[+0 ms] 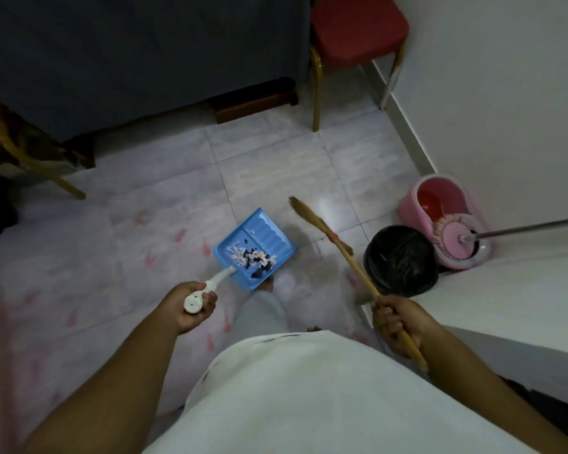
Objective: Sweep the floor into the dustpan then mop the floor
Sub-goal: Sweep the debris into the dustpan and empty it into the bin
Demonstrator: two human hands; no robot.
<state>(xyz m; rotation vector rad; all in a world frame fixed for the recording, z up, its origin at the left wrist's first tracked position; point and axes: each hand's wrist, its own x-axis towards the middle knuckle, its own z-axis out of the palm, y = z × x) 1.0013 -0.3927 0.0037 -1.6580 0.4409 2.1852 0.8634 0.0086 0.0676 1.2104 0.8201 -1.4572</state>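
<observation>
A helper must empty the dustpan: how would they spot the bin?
Look to the white wall on the right, then down to the pink mop bucket at its foot. The bin stands just left of that bucket: round, lined with a black bag, the only black container.

Red chair (pixel 358 27) beside a dark-draped table (pixel 128 54) — black-lined bin (pixel 400 257) well apart

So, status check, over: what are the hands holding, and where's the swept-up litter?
Left hand grips dustpan handle, right hand grips broom. Paper scraps sit in the dustpan. Broom crosses between dustpan and black bin.
</observation>
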